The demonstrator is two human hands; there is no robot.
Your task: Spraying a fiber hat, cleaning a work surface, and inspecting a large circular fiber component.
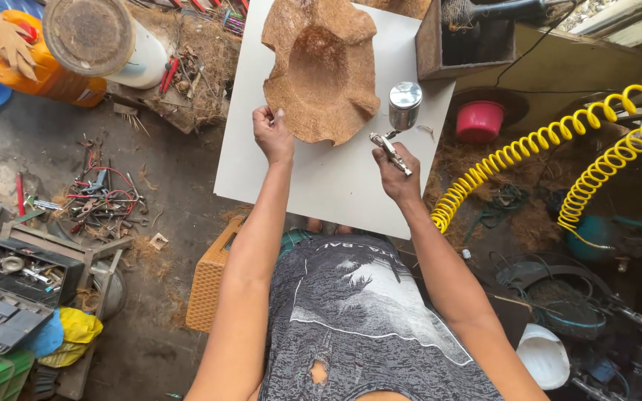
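Right hand grips spray gun, nozzle toward coir pot; left hand pinches pot rim

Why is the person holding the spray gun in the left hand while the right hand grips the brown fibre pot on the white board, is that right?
Not quite: the hands are swapped. The head view shows the right hand holding the spray gun, while the left hand grips the edge of the brown fibre pot on the white board.

Cluttered workshop: scattered hand tools, coiled air hose.
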